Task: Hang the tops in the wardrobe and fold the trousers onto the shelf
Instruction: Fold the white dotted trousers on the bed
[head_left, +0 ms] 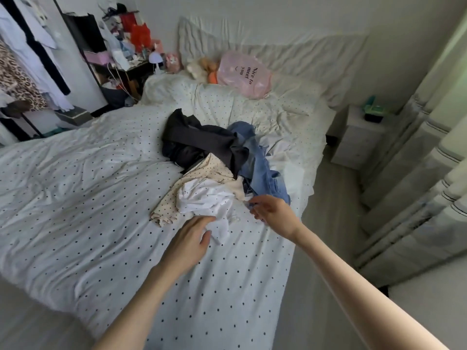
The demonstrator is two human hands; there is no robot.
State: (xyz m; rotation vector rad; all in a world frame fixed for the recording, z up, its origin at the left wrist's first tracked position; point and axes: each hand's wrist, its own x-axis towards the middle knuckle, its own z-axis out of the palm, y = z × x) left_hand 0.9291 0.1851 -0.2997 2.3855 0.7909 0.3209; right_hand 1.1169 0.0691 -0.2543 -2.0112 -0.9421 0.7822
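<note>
One bed [88, 198], white duvet with small dark dots, fills most of the view; its near corner and right edge show, with a strip of bare floor [328, 198] running along the right side.

One clothes rail [27, 59] at far left, hung with several garments: white ones, one black, one leopard-print. Count uncertain from overlap.

One pile of clothes on the bed, right of centre, four pieces counted:
- black garment [199, 142], farthest, draped across the top;
- blue jeans [262, 170], on the right side, close to the bed's right edge;
- cream dotted garment [202, 178], under the black one;
- white garment [209, 200], nearest, crumpled.
Top or trousers cannot be told for the black and cream pieces.

One pink pillow [243, 74] with print at the head of the bed, soft toys beside it. One white nightstand [358, 140] beyond the floor strip. One cluttered side table [131, 64] left of the headboard.

Two bare hands, both over the near end of the pile. Left hand [189, 241]: fingers loosely extended, fingertips touching the white garment's near edge, nothing gripped. Right hand [273, 213]: fingers curled at the jeans' near end; whether it has hold of the cloth cannot be told.
</note>
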